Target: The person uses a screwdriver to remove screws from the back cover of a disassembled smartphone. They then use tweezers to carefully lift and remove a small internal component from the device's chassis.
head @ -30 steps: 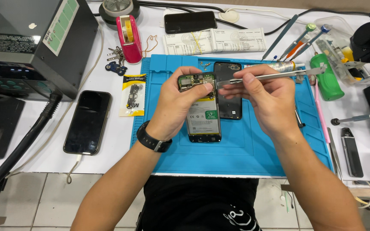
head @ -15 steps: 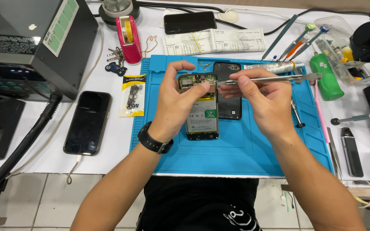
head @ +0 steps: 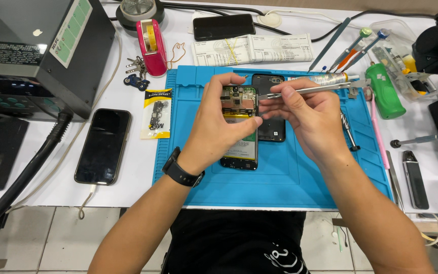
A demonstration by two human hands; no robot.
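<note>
The left hand (head: pixel 219 127) holds an opened phone (head: pixel 239 127) over the blue work mat (head: pixel 290 177); the thumb presses the front near the battery and the fingers curl around the top edge, so the grip is closed firmly on the phone body; the lower end of the phone seems to rest on the mat. The right hand (head: pixel 305 119) pinches a pair of metal tweezers (head: pixel 315 90) between thumb and fingers, a narrow grip; the tips point toward the circuit board at the top of the phone, but I cannot tell if they touch it. A black back cover (head: pixel 272 127) lies on the mat just beside the phone, partly hidden by the right hand.

I judge the phone light and stiff, but fragile where it is open; the board and small connectors can be damaged easily, so it is better to take it by the side edges of the frame. The tweezers are thin, smooth and probably slippery; they need a hold near the middle.

Another phone (head: pixel 102 146) with a cable lies on the white table (head: pixel 128 190), left of the mat
</note>
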